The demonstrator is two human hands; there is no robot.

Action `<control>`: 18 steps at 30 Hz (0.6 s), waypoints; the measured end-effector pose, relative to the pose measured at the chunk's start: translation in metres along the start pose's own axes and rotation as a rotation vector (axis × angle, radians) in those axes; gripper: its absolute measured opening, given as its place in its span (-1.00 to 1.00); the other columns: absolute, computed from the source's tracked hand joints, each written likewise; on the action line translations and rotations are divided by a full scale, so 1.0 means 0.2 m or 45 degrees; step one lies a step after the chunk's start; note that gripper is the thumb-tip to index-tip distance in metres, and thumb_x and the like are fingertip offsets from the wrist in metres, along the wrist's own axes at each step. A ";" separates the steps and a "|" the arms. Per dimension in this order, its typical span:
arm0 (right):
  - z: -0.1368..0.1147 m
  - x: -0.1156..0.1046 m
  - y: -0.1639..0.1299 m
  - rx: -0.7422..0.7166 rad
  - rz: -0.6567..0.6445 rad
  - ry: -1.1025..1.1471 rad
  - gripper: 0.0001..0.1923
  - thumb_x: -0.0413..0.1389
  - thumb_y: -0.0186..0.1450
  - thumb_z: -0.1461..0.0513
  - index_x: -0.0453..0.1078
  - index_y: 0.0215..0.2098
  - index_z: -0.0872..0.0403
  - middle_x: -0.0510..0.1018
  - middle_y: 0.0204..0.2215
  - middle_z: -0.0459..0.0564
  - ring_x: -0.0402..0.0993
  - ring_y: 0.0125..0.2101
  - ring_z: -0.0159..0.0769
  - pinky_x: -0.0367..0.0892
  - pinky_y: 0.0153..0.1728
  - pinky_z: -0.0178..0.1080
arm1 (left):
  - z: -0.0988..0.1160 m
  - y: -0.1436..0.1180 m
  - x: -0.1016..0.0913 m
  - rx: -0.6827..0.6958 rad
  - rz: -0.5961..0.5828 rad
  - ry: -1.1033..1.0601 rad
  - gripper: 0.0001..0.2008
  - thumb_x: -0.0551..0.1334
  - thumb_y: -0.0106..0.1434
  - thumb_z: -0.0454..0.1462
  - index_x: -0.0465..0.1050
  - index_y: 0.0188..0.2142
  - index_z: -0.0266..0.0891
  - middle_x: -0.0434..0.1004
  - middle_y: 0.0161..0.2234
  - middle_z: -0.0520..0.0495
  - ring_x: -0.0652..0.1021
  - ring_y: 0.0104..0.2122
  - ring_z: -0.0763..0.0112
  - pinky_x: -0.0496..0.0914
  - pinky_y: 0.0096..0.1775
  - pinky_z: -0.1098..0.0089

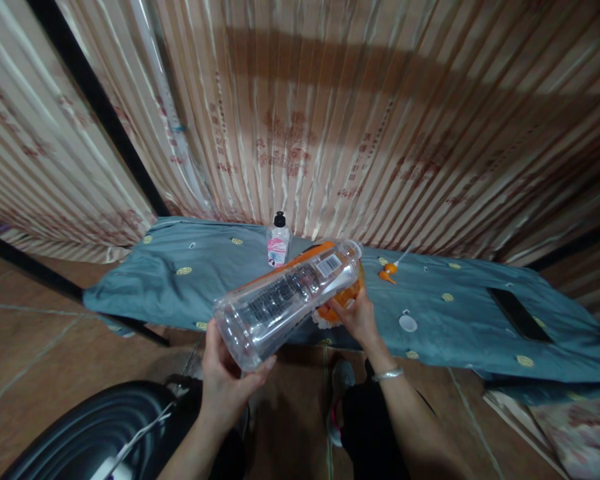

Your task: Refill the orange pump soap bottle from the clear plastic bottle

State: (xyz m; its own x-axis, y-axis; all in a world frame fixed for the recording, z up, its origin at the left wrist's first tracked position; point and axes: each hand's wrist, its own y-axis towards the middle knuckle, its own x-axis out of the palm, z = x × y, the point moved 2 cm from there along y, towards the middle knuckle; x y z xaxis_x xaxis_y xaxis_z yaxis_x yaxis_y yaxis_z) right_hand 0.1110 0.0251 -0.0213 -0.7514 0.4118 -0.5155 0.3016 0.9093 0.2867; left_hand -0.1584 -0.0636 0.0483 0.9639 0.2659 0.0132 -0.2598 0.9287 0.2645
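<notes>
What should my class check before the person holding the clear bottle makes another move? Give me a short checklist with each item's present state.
1. Left hand gripping the clear bottle near its base: ok.
2. Right hand on the orange container: ok.
3. Orange container in full view: not ok; the clear bottle covers part of it.
4. Liquid left in the clear bottle: cannot tell.
5. Small pink-labelled bottle standing upright: ok.
6. Orange spray head clear of both hands: ok; it lies apart on the cloth.
</notes>
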 end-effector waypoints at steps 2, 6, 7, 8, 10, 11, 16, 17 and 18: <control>0.00 0.00 0.00 0.001 -0.005 0.006 -0.14 0.25 0.05 -0.24 0.25 0.10 0.11 0.63 -0.08 0.25 0.63 -0.13 0.11 0.52 -0.16 0.02 | 0.02 -0.01 0.01 0.006 -0.016 -0.004 -0.32 0.51 -0.14 -0.25 0.34 -0.01 -0.24 0.62 -0.19 -0.12 0.66 -0.23 0.18 0.57 -0.20 0.29; -0.01 0.00 0.00 0.007 -0.014 0.016 -0.16 0.25 0.06 -0.22 0.25 0.11 0.10 0.63 -0.07 0.23 0.62 -0.11 0.11 0.52 -0.15 0.03 | 0.04 -0.02 0.02 -0.049 0.110 -0.040 -0.33 0.49 -0.10 -0.20 0.35 0.02 -0.24 0.60 -0.15 -0.12 0.65 -0.19 0.20 0.56 -0.15 0.27; -0.01 0.00 0.00 0.009 -0.013 0.013 -0.17 0.25 0.06 -0.21 0.25 0.11 0.10 0.63 -0.07 0.22 0.62 -0.12 0.11 0.52 -0.15 0.03 | 0.04 -0.02 0.03 -0.052 0.100 -0.026 -0.32 0.50 -0.11 -0.20 0.35 0.01 -0.24 0.60 -0.16 -0.11 0.65 -0.20 0.19 0.56 -0.16 0.27; -0.01 -0.01 0.00 0.008 -0.010 0.009 -0.18 0.25 0.06 -0.21 0.25 0.10 0.09 0.64 -0.07 0.21 0.62 -0.12 0.11 0.52 -0.15 0.03 | 0.04 -0.02 0.03 -0.046 0.079 -0.010 -0.31 0.50 -0.13 -0.20 0.35 0.00 -0.24 0.60 -0.18 -0.11 0.65 -0.21 0.18 0.57 -0.17 0.27; -0.01 -0.01 0.00 0.007 -0.013 0.005 -0.20 0.25 0.07 -0.20 0.25 0.10 0.08 0.64 -0.08 0.20 0.62 -0.12 0.10 0.52 -0.15 0.03 | 0.04 -0.02 0.03 -0.035 0.064 -0.005 -0.32 0.50 -0.13 -0.21 0.35 -0.01 -0.24 0.61 -0.18 -0.12 0.66 -0.21 0.17 0.57 -0.18 0.27; -0.01 -0.01 0.00 0.006 -0.017 0.006 -0.20 0.25 0.07 -0.20 0.25 0.09 0.08 0.64 -0.09 0.20 0.62 -0.13 0.10 0.52 -0.16 0.03 | 0.04 -0.02 0.02 -0.030 0.062 -0.014 -0.33 0.50 -0.12 -0.21 0.34 -0.01 -0.24 0.61 -0.17 -0.12 0.66 -0.20 0.17 0.57 -0.17 0.27; -0.02 -0.01 0.00 0.007 -0.016 0.036 -0.18 0.24 0.05 -0.21 0.25 0.08 0.10 0.64 -0.09 0.23 0.62 -0.12 0.10 0.52 -0.16 0.02 | 0.04 -0.01 0.03 -0.034 0.044 -0.016 -0.34 0.49 -0.13 -0.25 0.33 -0.02 -0.25 0.62 -0.17 -0.14 0.66 -0.21 0.18 0.57 -0.19 0.29; -0.03 -0.01 0.00 0.011 -0.012 0.042 -0.18 0.24 0.04 -0.22 0.25 0.07 0.10 0.63 -0.09 0.24 0.62 -0.11 0.10 0.52 -0.15 0.02 | 0.04 -0.02 0.03 -0.051 0.064 -0.019 -0.34 0.49 -0.13 -0.24 0.34 -0.03 -0.25 0.61 -0.16 -0.14 0.66 -0.21 0.18 0.56 -0.18 0.28; -0.03 -0.01 0.00 0.015 -0.011 0.045 -0.18 0.25 0.04 -0.22 0.25 0.07 0.11 0.63 -0.09 0.25 0.62 -0.11 0.11 0.52 -0.16 0.02 | 0.04 -0.02 0.02 -0.068 0.090 -0.025 -0.35 0.49 -0.13 -0.23 0.34 -0.03 -0.25 0.61 -0.16 -0.14 0.65 -0.20 0.18 0.56 -0.17 0.28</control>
State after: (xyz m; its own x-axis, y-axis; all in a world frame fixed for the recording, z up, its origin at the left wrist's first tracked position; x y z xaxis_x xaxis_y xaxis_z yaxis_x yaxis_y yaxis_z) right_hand 0.1087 0.0242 -0.0162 -0.7743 0.4015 -0.4892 0.3017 0.9137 0.2723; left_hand -0.1523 -0.0673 0.0553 0.9440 0.3263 0.0493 -0.3292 0.9205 0.2103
